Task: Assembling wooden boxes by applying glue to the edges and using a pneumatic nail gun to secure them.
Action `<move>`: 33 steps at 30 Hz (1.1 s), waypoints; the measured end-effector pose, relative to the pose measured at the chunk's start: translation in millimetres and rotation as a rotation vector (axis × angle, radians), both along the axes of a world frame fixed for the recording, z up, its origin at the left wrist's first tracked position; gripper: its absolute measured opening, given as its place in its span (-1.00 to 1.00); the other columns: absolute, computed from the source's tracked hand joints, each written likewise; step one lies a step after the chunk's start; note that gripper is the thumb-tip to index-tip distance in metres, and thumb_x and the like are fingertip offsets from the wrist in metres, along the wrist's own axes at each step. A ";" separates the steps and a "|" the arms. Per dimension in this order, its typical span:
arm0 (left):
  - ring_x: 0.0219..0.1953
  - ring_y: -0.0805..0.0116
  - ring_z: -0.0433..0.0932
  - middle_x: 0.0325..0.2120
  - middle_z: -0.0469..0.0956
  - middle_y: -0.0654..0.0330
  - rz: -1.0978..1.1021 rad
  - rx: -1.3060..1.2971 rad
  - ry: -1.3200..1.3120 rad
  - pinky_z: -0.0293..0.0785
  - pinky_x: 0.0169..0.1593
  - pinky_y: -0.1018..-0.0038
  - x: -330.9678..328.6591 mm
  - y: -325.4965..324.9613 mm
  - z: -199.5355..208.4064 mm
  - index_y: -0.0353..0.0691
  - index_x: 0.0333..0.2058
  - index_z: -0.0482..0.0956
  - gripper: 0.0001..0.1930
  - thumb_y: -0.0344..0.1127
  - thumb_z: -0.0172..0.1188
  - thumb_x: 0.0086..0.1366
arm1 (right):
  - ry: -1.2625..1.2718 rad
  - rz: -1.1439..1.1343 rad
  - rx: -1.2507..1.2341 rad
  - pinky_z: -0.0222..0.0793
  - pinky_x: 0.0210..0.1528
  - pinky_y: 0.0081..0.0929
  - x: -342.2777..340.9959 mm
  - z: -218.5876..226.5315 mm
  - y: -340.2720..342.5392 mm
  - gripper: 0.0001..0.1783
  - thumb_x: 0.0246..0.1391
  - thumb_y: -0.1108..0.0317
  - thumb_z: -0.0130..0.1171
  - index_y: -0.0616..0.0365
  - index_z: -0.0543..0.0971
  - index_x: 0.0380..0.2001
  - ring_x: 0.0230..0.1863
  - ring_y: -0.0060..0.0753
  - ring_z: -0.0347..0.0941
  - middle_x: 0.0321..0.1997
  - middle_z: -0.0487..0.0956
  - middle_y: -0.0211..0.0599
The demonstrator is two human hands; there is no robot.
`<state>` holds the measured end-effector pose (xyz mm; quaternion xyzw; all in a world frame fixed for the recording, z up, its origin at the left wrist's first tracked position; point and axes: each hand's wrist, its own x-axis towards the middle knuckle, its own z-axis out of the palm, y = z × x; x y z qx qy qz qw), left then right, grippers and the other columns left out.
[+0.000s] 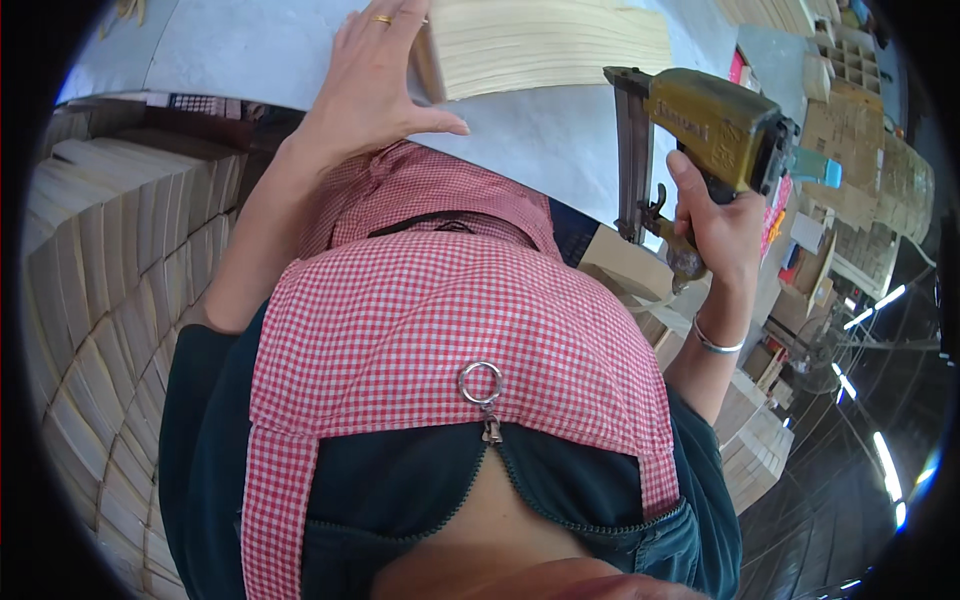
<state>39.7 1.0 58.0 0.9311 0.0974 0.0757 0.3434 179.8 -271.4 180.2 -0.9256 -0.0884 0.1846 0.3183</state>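
1. While gripping the nailer (715, 125) in the right hand (722, 225), shows the thumb laid along the handle and the other fingers curled behind it, clamped on but mostly hidden.
2. Carries the nailer's yellow-brown body just above the right thumb, with the long dark magazine standing to the left of the same fingers.
3. Points the nailer's nose leftward, over the board's lower right corner in this view; cannot tell whether touching.
4. Stretches the left hand (375, 80) forward, thumb spread wide apart from the fingers, holding nothing between them; runs out of view at some fingertips.
5. Lying on the pale table (540, 145), just right of the left fingers and beyond the thumb tip: the board (550, 45). Cannot tell whether touched at its near end by the index finger.
6. Wears a gold ring (382, 18) on one left finger and, below the right fingers, a silver bangle (717, 345).
7. Below both sets of fingers, between the forearms: a red-and-white checked apron (450, 300) over a dark green top (390, 475).
8. Well below and left of the left fingers: wood stacks (110, 270).
9. Well right of the right fingers: cardboard boxes (855, 145); lower down, bright lights (886, 466).
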 end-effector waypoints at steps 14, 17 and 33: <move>0.42 -0.19 0.04 0.29 0.18 -0.22 0.056 0.010 -0.041 -0.05 0.39 -0.18 9.5 6.7 -60.7 -0.44 0.35 0.06 0.26 0.35 0.43 -0.11 | 0.144 0.300 -0.060 0.59 -0.23 -0.41 -56.7 -11.4 46.3 -0.52 0.02 0.34 0.47 0.32 0.55 -0.03 -0.20 -0.20 0.65 -0.11 0.68 -0.07; 0.42 -0.19 0.04 0.28 0.20 -0.22 0.059 0.006 -0.041 -0.05 0.39 -0.18 9.6 6.3 -61.2 -0.44 0.34 0.08 0.25 0.37 0.43 -0.11 | 0.158 0.265 -0.073 0.59 -0.22 -0.41 -61.1 -12.1 48.7 -0.52 0.02 0.33 0.47 0.32 0.55 -0.03 -0.19 -0.19 0.65 -0.10 0.68 -0.07; 0.42 -0.26 -0.01 0.20 0.25 -0.17 0.073 -0.009 -0.119 -0.08 0.41 -0.13 8.9 8.0 -63.7 -0.40 0.26 0.19 0.16 0.33 0.46 -0.11 | 0.097 0.183 -0.014 0.49 -0.38 -0.54 -72.0 -10.6 63.1 -0.62 0.08 0.33 0.43 0.29 0.60 -0.08 -0.36 -0.40 0.60 -0.31 0.69 -0.21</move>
